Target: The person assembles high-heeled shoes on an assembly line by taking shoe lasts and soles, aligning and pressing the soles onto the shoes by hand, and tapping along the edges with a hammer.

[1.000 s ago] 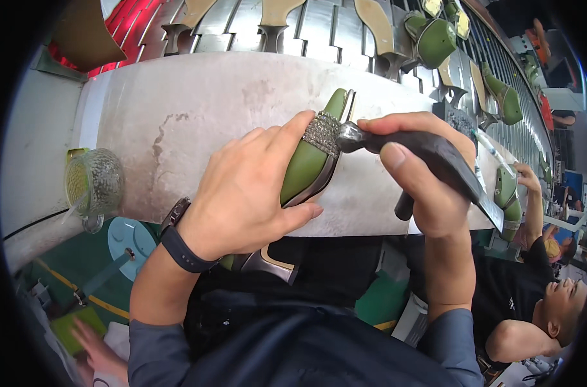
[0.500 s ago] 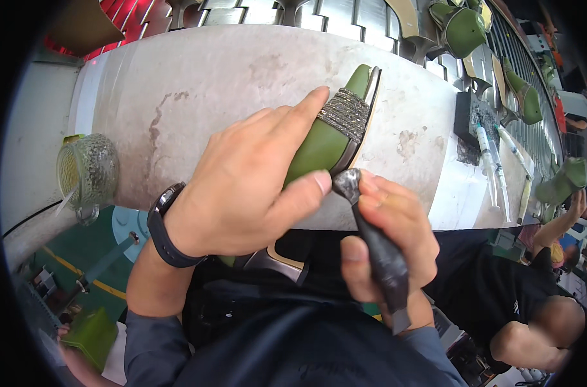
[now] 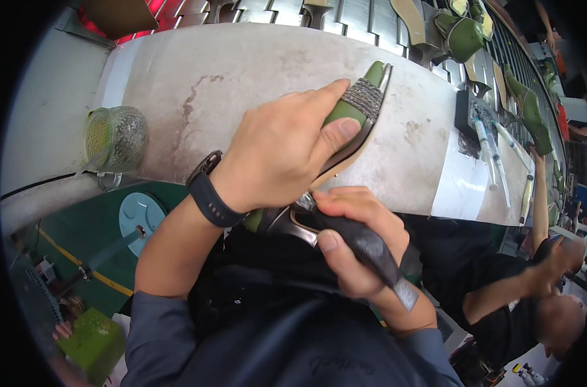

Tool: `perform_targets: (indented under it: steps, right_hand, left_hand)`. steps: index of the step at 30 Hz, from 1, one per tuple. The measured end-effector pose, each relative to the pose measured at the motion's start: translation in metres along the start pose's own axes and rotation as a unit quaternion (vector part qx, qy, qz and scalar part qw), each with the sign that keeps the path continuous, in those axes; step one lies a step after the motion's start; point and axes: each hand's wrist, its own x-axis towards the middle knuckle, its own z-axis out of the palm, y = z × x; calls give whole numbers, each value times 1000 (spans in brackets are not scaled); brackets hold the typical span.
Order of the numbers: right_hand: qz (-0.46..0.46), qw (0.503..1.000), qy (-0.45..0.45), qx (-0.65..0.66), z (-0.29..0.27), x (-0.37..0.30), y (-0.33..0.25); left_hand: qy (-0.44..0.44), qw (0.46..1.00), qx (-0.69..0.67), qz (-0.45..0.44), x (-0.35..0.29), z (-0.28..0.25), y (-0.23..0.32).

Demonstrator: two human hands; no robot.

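My left hand (image 3: 283,132) wraps over a green high-heeled shoe (image 3: 337,113) with a band of dark glittering strands (image 3: 363,98) across its front. The shoe lies on its side, its toe pointing away to the right and its heel end toward me over the table edge. In my right hand (image 3: 371,219) is a dark-wrapped hand tool (image 3: 361,244) with a flat metal end near my wrist. Its rounded metal end sits by the shoe's arch and heel, below my left hand; whether it touches is hard to tell.
A glass jug (image 3: 127,138) stands at the table's left end. Syringes (image 3: 490,151) and a dark block (image 3: 469,113) lie at the right. Beyond the pale table (image 3: 242,64) runs a slatted metal conveyor (image 3: 351,22) carrying green shoes (image 3: 464,39). A co-worker (image 3: 499,284) is at the right.
My right hand and the tool have moved left and slightly down, toward the heel. My left thumb has shifted up the shoe's side. The co-worker's arm has moved.
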Motion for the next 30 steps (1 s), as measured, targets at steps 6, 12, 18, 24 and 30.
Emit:
perform_targets:
  steps: [6, 12, 18, 24, 30]
  right_hand:
    - [92, 993, 70, 34, -44, 9, 0]
    - [94, 987, 128, 22, -60, 49, 2]
    - [129, 985, 106, 37, -95, 111, 31]
    - [238, 951, 176, 85, -139, 95, 125]
    - [200, 939, 158, 232, -144, 65, 119]
  left_hand:
    - [-92, 995, -15, 18, 7, -11, -1]
    - [-62, 992, 100, -40, 29, 14, 23]
    - [-33, 993, 112, -34, 25, 18, 16]
    - [-41, 996, 75, -15, 28, 30, 21]
    - [265, 961, 29, 66, 35, 14, 47]
